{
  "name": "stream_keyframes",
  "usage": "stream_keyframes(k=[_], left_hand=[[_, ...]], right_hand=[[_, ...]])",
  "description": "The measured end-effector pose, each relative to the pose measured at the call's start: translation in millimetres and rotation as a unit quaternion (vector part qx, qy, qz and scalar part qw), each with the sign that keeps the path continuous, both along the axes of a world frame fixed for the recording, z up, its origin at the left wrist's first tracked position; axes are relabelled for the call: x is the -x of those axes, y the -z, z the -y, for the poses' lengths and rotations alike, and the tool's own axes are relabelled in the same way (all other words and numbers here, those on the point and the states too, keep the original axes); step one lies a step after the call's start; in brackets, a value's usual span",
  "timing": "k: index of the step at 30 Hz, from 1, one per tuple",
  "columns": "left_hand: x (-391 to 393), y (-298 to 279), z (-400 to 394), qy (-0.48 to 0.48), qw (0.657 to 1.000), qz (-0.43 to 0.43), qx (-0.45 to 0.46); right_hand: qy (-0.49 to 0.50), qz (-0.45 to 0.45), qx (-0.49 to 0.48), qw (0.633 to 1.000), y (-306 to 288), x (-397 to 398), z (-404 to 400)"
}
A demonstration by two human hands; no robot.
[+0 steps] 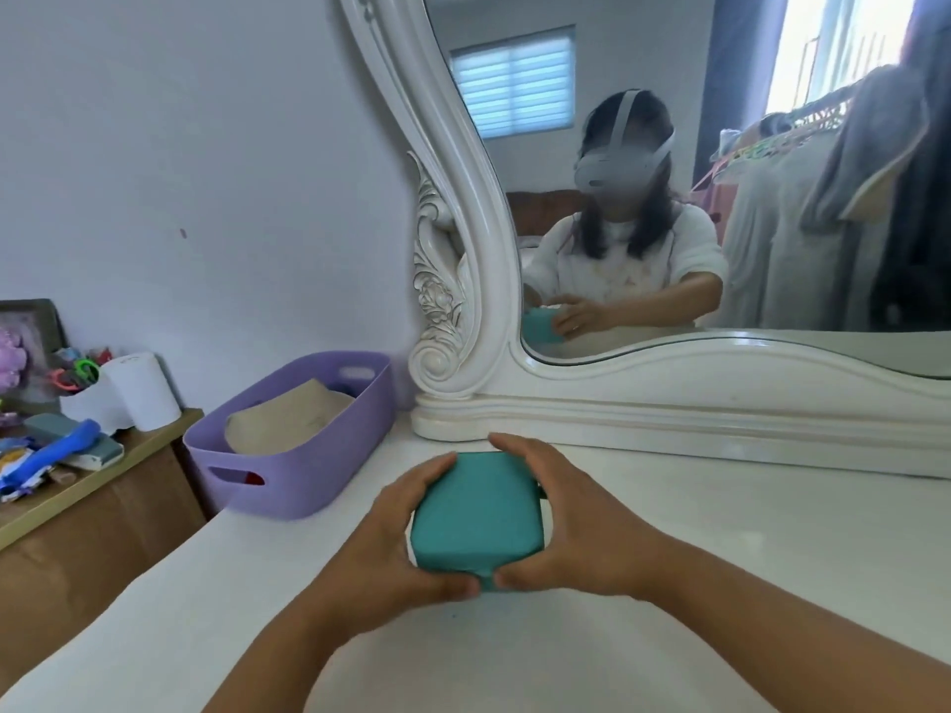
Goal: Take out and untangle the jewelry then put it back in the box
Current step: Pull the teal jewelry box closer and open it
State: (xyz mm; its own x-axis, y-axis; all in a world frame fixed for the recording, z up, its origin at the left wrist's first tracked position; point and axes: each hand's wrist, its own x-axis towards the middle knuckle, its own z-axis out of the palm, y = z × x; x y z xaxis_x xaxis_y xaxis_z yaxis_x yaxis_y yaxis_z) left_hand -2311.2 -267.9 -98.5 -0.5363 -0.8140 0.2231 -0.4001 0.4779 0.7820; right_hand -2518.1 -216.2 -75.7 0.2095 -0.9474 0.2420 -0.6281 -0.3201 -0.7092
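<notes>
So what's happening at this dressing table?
A person sits at a white dressing table facing its mirror, holding a small teal box with both hands. The left hand and right hand grip its sides, thumbs at the near edge. The box looks closed and no jewelry is visible yet. A purple basket stands to the left.

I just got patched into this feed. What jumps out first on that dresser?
The teal box at the centre of the white dresser top, lid closed, gripped from both sides by the left hand and the right hand. Behind it stands a big ornate white-framed mirror reflecting the person. To the left sits a purple basket holding something beige.
</notes>
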Motion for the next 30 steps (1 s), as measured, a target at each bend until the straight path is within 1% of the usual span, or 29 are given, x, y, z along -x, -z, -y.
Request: stream_keyframes(k=[3,6,10,15,19,22,24,25,28,30], left_hand=[[29.8,-6.8,-36.3,0.057,0.998,-0.014,-0.012],[60.6,-2.5,-72.0,0.086,0.996,-0.022,0.007],[103.7,8.2,-114.0,0.115,0.993,0.006,0.035],[143.8,22.7,-143.7,0.15,0.986,0.062,0.035],[156.2,29.3,-152.6,0.163,0.982,0.09,0.031],[155.4,31.2,-152.3,0.194,0.972,0.127,0.034],[152.5,31.4,-145.5,0.212,0.967,0.14,0.008],[150.8,29.9,-142.4,0.22,0.967,0.129,-0.027],[150.2,24.4,-133.2,0.224,0.965,0.041,-0.13],[154.4,21.6,-127.6,0.188,0.967,-0.006,-0.17]], right_hand=[[0.028,0.012,-0.014,0.999,-0.8,28.5,-52.9],[0.058,0.028,-0.029,0.998,3.8,58.4,-104.5],[0.086,0.038,-0.053,0.994,15.1,95.6,-159.2],[0.102,0.044,-0.082,0.99,25.6,128.0,-197.9],[0.103,0.06,-0.091,0.989,32.5,138.9,-211.1],[0.097,0.064,-0.086,0.989,37.4,139.8,-212.1],[0.095,0.071,-0.093,0.989,39.6,140.0,-212.1],[0.095,0.077,-0.101,0.987,40.4,140.4,-212.3],[0.093,0.091,-0.132,0.983,42.4,142.4,-212.3],[0.093,0.091,-0.155,0.979,43.3,144.1,-212.3]])
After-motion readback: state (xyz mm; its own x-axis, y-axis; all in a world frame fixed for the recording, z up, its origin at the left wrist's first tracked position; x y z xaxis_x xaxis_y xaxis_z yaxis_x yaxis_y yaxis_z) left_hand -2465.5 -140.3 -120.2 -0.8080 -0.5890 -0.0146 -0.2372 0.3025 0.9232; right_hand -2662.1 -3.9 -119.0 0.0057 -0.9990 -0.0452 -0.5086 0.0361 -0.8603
